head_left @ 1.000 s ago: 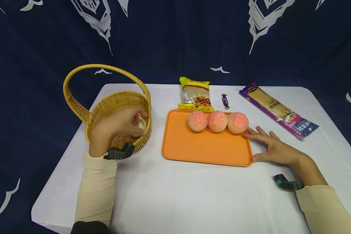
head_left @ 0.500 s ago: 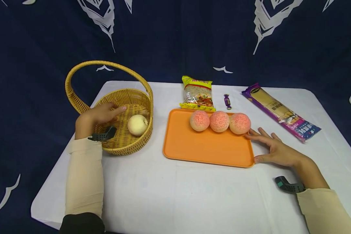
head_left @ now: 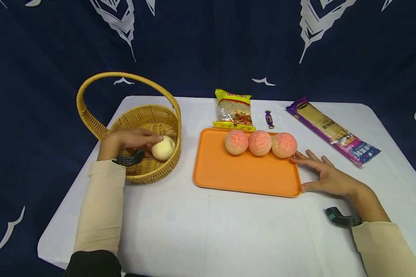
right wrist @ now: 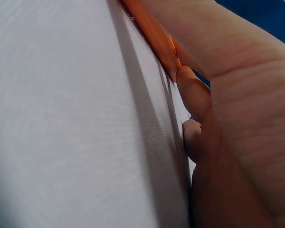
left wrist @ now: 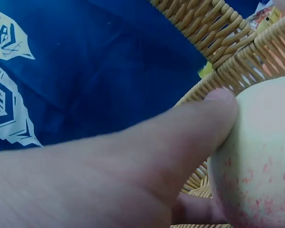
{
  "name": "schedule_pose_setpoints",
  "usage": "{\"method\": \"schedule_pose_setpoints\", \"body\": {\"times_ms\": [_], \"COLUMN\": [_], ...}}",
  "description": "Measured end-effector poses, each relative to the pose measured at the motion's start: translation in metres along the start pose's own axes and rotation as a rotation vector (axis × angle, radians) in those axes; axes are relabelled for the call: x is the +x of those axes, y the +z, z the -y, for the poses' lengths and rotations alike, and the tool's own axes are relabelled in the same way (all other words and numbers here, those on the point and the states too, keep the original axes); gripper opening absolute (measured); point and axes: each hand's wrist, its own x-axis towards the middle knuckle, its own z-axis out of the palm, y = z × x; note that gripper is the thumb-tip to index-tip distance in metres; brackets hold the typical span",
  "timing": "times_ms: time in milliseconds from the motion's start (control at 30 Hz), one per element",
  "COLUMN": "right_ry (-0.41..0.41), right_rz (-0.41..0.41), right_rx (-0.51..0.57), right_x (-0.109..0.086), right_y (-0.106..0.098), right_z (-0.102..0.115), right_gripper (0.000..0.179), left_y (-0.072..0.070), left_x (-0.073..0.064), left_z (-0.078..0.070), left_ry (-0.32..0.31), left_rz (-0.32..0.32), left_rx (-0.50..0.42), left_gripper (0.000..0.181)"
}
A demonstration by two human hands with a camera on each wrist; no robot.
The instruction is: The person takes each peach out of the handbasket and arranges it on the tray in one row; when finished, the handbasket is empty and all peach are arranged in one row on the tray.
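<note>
A pale peach (head_left: 163, 148) with faint red specks rests against the right side of the wicker basket (head_left: 155, 177). My left hand (head_left: 131, 139) reaches into this basket from the left, its extended thumb (left wrist: 221, 102) touching the peach. Another finger (left wrist: 199, 209) meets the fruit lower down; the remaining fingers are mostly hidden. At the right end of the orange tray (head_left: 242, 175), my right hand (head_left: 327, 179) lies with spread fingers, fingertips at the tray's edge. Three pink-speckled peaches, left (head_left: 236, 142), middle (head_left: 260, 142) and right (head_left: 284, 145), form a row along the tray's far side.
The basket's tall handle (head_left: 128, 75) arches over its opening. Behind the tray lie a yellow food packet (head_left: 233, 109) and a purple-wrapped candy (head_left: 269, 119). A long purple packet (head_left: 332, 130) slants at the back right of the white table (head_left: 208, 238).
My left hand first covered the peach in the basket, then drew back left and uncovered it, and now touches it again. My right hand stays at the tray's edge.
</note>
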Motion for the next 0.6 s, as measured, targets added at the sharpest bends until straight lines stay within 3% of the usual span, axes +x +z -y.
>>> {"method": "schedule_pose_setpoints", "body": {"times_ms": [100, 200, 333, 600], "right_ry": [0.001, -0.002, 0.004, 0.01], "right_rz": [0.009, 0.005, 0.0, -0.009], "right_rx": [-0.002, -0.006, -0.01, -0.009], "right_x": [0.0, 0.0, 0.0, -0.001], "right_y": [0.0, 0.0, 0.001, 0.001], "right_z": [-0.001, -0.002, -0.001, 0.002], "right_gripper": [0.075, 0.075, 0.076, 0.076], "left_y": [0.004, 0.007, 0.009, 0.011], "left_x": [0.001, 0.003, 0.005, 0.007], "left_z": [-0.001, -0.002, -0.003, -0.006], "left_ry": [0.011, 0.052, 0.104, 0.148], "left_rz": [0.041, 0.082, 0.096, 0.048], "left_rx": [-0.111, -0.161, -0.127, -0.05], "left_gripper": [0.07, 0.065, 0.054, 0.042]}}
